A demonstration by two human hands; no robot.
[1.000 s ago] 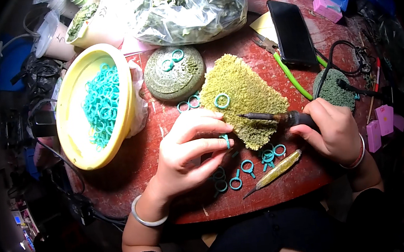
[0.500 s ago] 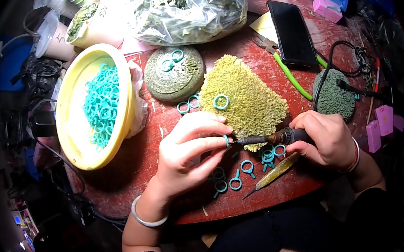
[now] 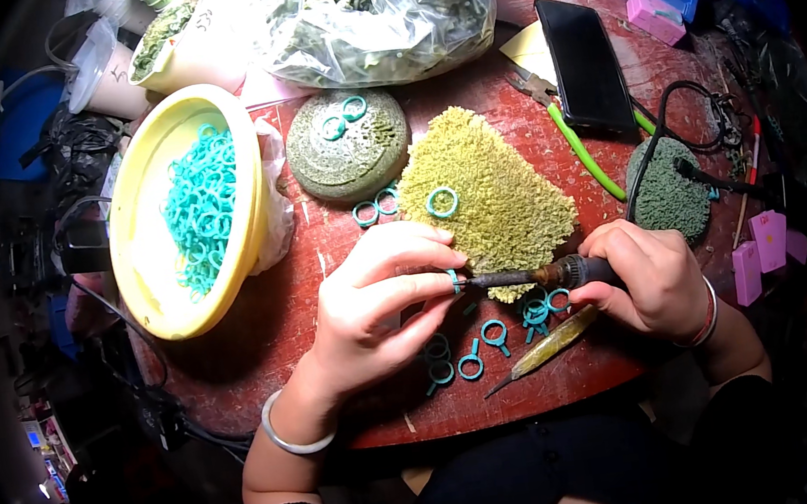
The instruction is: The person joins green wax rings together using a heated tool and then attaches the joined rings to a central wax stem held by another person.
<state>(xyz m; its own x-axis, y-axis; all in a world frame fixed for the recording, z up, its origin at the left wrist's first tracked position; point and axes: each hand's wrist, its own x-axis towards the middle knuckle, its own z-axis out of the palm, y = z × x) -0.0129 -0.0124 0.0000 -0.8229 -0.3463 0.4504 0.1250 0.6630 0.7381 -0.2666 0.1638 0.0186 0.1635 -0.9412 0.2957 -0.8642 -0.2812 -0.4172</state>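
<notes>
My left hand [image 3: 379, 300] pinches a small turquoise ring [image 3: 453, 281], seen nearly edge-on, between thumb and fingertips. My right hand [image 3: 650, 277] is closed round the dark handle of a soldering iron [image 3: 503, 280], whose thin tip reaches the ring; whether it touches cannot be made out. Below my hands lie several loose rings with short stems, among them one ring [image 3: 495, 333] near the middle. A pointed tool with a yellowish wrapped handle [image 3: 554, 342] rests on the table beneath my right hand. Another ring [image 3: 442, 203] sits on a yellow-green shaggy cloth [image 3: 497, 195].
A yellow basin [image 3: 129, 276] of turquoise rings stands at left. Behind are a round stone-like block [image 3: 349, 163] carrying two rings and a clear bag [image 3: 388, 42] of green pieces. Pliers [image 3: 588, 154], a phone [image 3: 588, 68], a green sponge-like pad [image 3: 668, 189] and a black cord lie at right.
Both hands hold nearly the same position. The iron's tip seems slightly shifted against the ring; the view has drifted a little.
</notes>
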